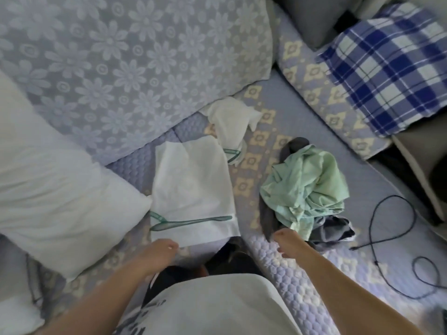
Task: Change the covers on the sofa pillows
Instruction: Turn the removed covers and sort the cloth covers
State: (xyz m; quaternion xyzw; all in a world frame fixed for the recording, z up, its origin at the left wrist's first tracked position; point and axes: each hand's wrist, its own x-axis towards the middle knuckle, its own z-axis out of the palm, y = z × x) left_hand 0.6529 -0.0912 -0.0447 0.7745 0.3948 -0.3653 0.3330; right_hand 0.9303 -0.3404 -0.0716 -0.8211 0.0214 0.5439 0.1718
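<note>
A flat white pillow cover lies on the quilted sofa seat straight ahead of the person, its near edge just beyond the left hand. A green hanger lies across its lower part, the hook poking out on the left side. To its left a bare white pillow rests on the seat, one corner touching the cover's edge.

The left hand reaches down to the cover's near hem; its fingers curl at the fabric edge, but blur hides whether this grip actually has hold of the cloth. The right hand hangs over the seat with relaxed fingers, its grip slack and holding nothing, fingertips just beside a dark grey cloth.

That cloth sits beneath a crumpled green cover to the right of the white one. Beyond the white cover lies a bunched white cloth against a large cushion with a pale flower pattern. At the far right a blue plaid pillow leans on a patterned cushion. A black cable loops on the seat near the right edge.
</note>
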